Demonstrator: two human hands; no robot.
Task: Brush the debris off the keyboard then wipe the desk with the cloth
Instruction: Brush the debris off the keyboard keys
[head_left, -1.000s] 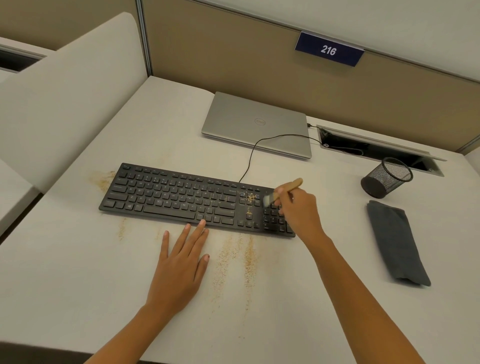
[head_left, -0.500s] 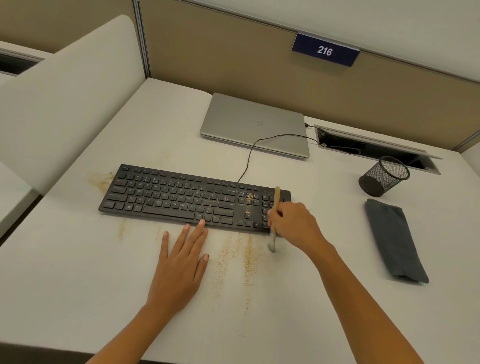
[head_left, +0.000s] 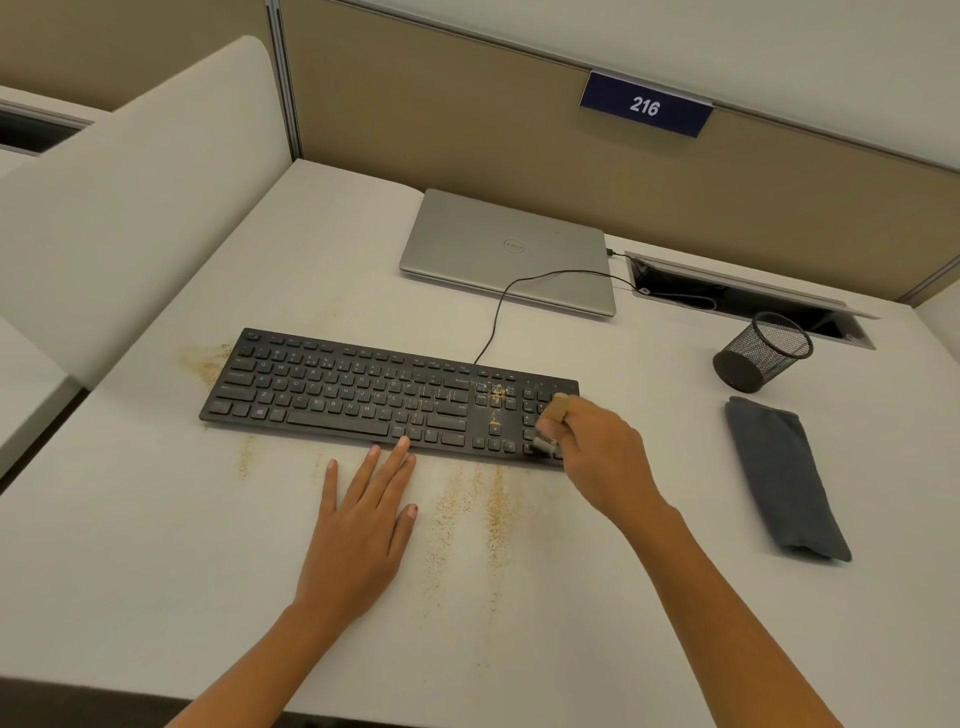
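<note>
A black keyboard (head_left: 363, 395) lies across the middle of the white desk (head_left: 156, 545). Tan crumbs (head_left: 496, 397) sit on its keys left of the number pad, and more debris (head_left: 493, 509) streaks the desk in front of it. My right hand (head_left: 602, 457) grips a small wooden-handled brush (head_left: 550, 423), whose bristles touch the number pad's front edge. My left hand (head_left: 363, 525) rests flat on the desk, fingertips touching the keyboard's front edge. A folded dark grey cloth (head_left: 784, 478) lies at the right.
A shut silver laptop (head_left: 509, 249) sits behind the keyboard, whose cable (head_left: 498, 306) runs to a desk cable slot (head_left: 748, 301). A black mesh pen cup (head_left: 761, 353) stands beside the cloth. Debris (head_left: 205, 361) also lies left of the keyboard. Partition walls enclose the back and left.
My right hand swept the brush from the number pad down off the keyboard's front edge, then brought it back onto the pad's front keys. My left hand has stayed put.
</note>
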